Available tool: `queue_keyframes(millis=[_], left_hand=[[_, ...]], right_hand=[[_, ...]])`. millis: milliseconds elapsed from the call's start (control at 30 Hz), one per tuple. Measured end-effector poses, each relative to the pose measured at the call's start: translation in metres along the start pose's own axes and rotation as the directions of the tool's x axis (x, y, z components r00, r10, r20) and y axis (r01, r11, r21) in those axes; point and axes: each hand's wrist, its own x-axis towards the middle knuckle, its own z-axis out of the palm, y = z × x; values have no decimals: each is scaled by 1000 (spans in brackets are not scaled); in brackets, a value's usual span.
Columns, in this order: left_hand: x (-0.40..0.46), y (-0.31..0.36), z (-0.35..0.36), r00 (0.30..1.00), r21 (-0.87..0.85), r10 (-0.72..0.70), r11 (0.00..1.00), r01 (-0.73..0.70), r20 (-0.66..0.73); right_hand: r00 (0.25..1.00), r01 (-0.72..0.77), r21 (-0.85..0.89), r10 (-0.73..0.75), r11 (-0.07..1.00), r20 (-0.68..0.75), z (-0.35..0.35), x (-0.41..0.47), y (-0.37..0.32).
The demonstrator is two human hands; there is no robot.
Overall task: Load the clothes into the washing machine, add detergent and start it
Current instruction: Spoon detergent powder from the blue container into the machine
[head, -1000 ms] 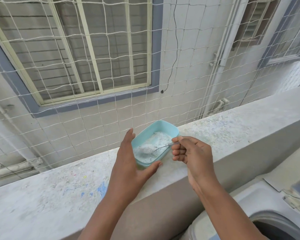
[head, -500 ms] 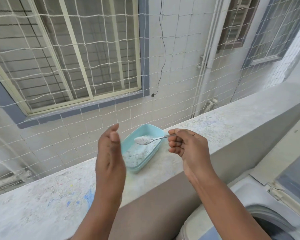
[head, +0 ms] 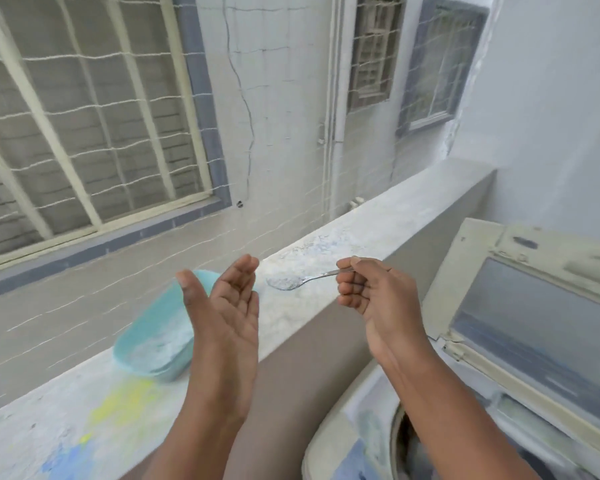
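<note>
One spoon (head: 293,280) was in view, a thin metal one, its bowl heaped with white detergent powder (head: 284,282). It was held level in the air over the ledge (head: 378,220), its bowl pointing toward the left hand (head: 227,306). The right hand (head: 374,292) pinched the handle's end between thumb and forefinger, the other fingers curled in toward the palm. The left hand was cupped, palm up and fingers loose, holding nothing, just beside the spoon's bowl and apart from it.

One tub (head: 153,344), pale teal plastic and roughly oval, sat on the ledge behind the left hand, partly hidden by it, with white powder lying in its bottom. The concrete ledge was pale and speckled, with yellow and blue stains at the near left.

One washing machine (head: 357,441) stood below the ledge at the lower right, white, its lid (head: 534,317) raised, its drum opening (head: 407,445) dark under the right forearm. Three barred windows showed through the netting (head: 118,105) beyond.
</note>
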Motion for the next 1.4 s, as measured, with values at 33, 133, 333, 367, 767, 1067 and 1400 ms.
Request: queue_keyframes(millis=[33, 133, 333, 367, 767, 1067, 1400], left_hand=[[0, -6, 9, 999, -17, -36, 999, 36, 22], [1, -31, 33, 986, -49, -152, 987, 156, 71], [1, -109, 84, 889, -72, -437, 891, 449, 137], [0, -125, 92, 858, -83, -492, 858, 507, 147], [-48, -286, 163, 586, 28, -788, 601, 799, 191], [-75, -373, 187, 508, 167, -859, 512, 843, 65], [-69, -407, 183, 489, 262, -871, 463, 847, -42]], right_hand=[[1000, 9, 5, -9, 1000, -28, -11, 1, -4], [994, 33, 15, -32, 999, -107, -48, 2, -13], [953, 91, 15, -83, 996, -291, -134, -3, -27], [943, 100, 8, -92, 995, -321, -148, -5, -28], [774, 51, -41, -65, 998, -630, -312, -22, 3], [668, -29, 9, 26, 1000, -743, -390, -11, 43], [555, -110, 159, 194, 981, -809, -431, 9, 98]])
